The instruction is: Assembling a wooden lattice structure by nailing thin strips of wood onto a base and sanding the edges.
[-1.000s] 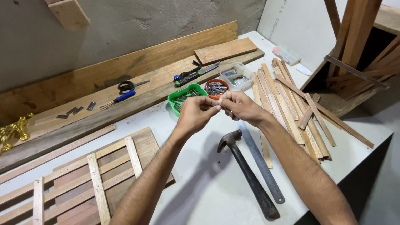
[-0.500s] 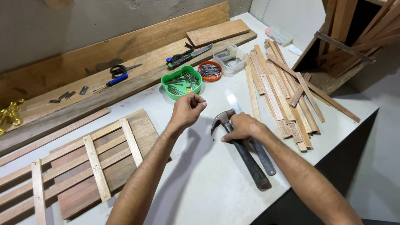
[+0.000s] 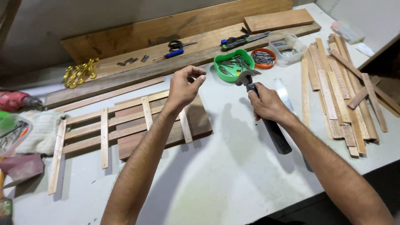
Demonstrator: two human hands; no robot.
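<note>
My left hand (image 3: 183, 86) hovers over the right end of a wooden lattice frame (image 3: 125, 125), its thumb and forefinger pinched on a small nail (image 3: 203, 74). My right hand (image 3: 266, 104) grips the black handle of a claw hammer (image 3: 258, 106), lifted off the white table (image 3: 233, 175), with its head near a green tub of nails (image 3: 232, 64). The lattice lies on a darker board (image 3: 196, 121) and is made of long strips crossed by short slats.
An orange lid with nails (image 3: 263, 57), a clear plastic box (image 3: 287, 46), scissors (image 3: 177, 45), a screwdriver (image 3: 168, 55) and a knife (image 3: 241, 39) lie on the planks behind. Loose wood strips (image 3: 341, 91) are stacked right. A drill (image 3: 16, 100), cloth (image 3: 39, 131) and gold chain (image 3: 79, 71) lie left.
My right hand took the hammer by its handle and raised it off the table. My left hand moved left over the lattice with the nail. The view shifted left.
</note>
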